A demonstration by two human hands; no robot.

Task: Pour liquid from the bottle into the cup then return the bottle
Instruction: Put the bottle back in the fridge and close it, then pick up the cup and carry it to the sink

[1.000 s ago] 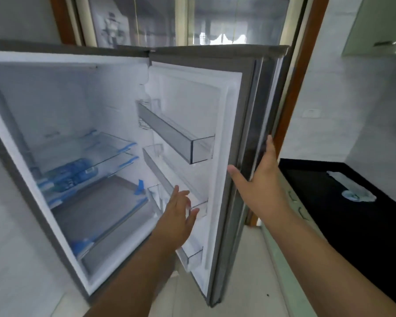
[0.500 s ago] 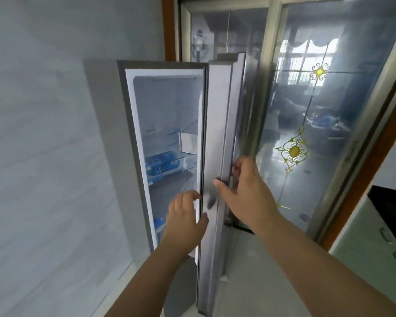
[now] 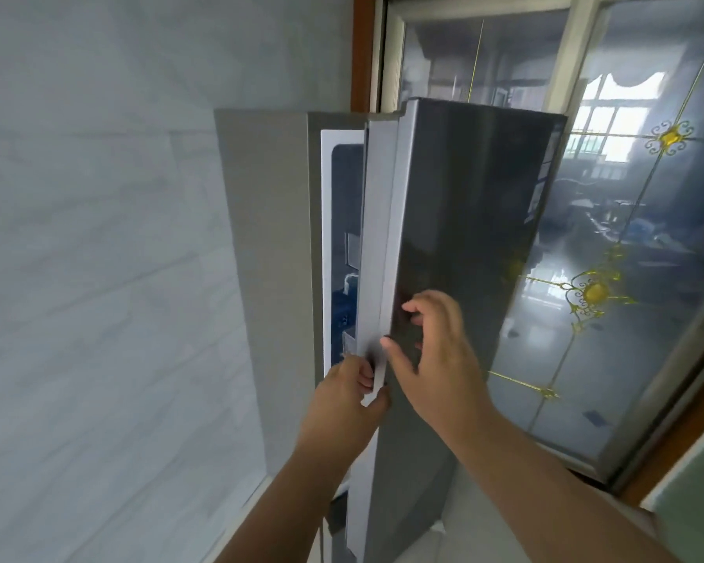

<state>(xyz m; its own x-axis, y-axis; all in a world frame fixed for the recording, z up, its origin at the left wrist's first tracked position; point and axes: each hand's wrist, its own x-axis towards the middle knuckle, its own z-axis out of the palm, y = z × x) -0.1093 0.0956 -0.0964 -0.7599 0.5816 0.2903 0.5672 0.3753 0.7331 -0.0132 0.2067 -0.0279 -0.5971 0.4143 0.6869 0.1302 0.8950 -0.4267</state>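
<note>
A pale marbled wall [image 3: 98,258] fills the room from 7 to 11 o'clock, and a glass partition [image 3: 610,258] with gold ornaments stands from 12 to 3 o'clock. Between them is a grey fridge [image 3: 269,258], its door [image 3: 464,237] almost closed, with only a narrow gap at the centre. The left hand [image 3: 342,404] curls its fingers around the door's inner edge, probably to guide it. The right hand [image 3: 435,359] lies flat and spread on the outer face, gripping nothing, and it seems to push the door shut. The bottle and the cup are not visible; if the bottle is inside the fridge cannot be told. Stickers [image 3: 539,188] at 1 o'clock on the door are too blurred to read.
</note>
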